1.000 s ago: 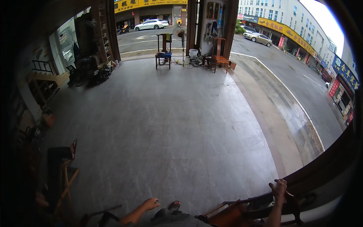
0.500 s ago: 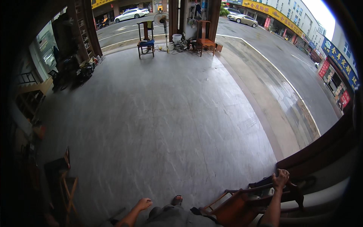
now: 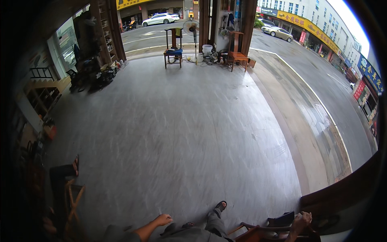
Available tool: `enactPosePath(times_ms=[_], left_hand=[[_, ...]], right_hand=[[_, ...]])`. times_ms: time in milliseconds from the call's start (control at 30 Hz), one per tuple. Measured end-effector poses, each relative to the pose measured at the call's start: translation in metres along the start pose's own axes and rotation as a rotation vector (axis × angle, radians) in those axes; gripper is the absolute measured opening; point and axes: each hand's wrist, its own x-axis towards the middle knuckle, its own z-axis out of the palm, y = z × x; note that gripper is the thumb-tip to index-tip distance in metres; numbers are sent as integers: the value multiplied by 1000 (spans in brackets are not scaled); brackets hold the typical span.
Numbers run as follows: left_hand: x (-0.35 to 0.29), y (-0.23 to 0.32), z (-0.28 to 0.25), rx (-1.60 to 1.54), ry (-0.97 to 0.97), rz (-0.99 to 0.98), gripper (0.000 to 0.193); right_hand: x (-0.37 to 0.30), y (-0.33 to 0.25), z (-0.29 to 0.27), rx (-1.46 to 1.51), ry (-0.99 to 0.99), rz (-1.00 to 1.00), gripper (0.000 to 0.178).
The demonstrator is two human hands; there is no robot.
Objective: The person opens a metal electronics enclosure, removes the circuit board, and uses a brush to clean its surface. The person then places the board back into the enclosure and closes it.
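Observation:
My right hand (image 3: 302,221) is at the lower right with its fingers curled round the top of a reddish-brown wooden chair (image 3: 258,234). Most of that chair is cut off by the picture's lower edge. A dark blue flat thing (image 3: 282,219) shows just beyond the chair; its kind is unclear. My left hand (image 3: 163,220) hangs low in front of my body, fingers loosely curled in, and nothing shows in it. My sandalled foot (image 3: 221,206) is stretched forward on the grey floor between the two hands.
Across the grey tiled floor (image 3: 173,121) stand a chair with a blue seat (image 3: 173,51), a standing fan (image 3: 191,28), a white bucket (image 3: 207,50) and another wooden chair (image 3: 238,55). At left, another person's sandalled foot (image 3: 75,165) is beside a folding wooden stand (image 3: 74,201). Right lies the street.
The whole view has shifted, so the room sits lower and farther right. One of my feet has come forward. My right hand stays on the chair, now lower in the picture.

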Motion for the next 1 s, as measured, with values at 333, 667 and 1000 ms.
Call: enactPosePath(times_ms=[333,667,1000], left_hand=[[145,122,-26,98,114,59,45],[197,307,-43,-269,167,125,41],[289,302,-98,-190,109,-300,34]], right_hand=[[-42,-78,149,646,-957,-25,31],[83,-189,229,452,-1276,-325,35],[233,-280,314,473,-1212,-446,36]])
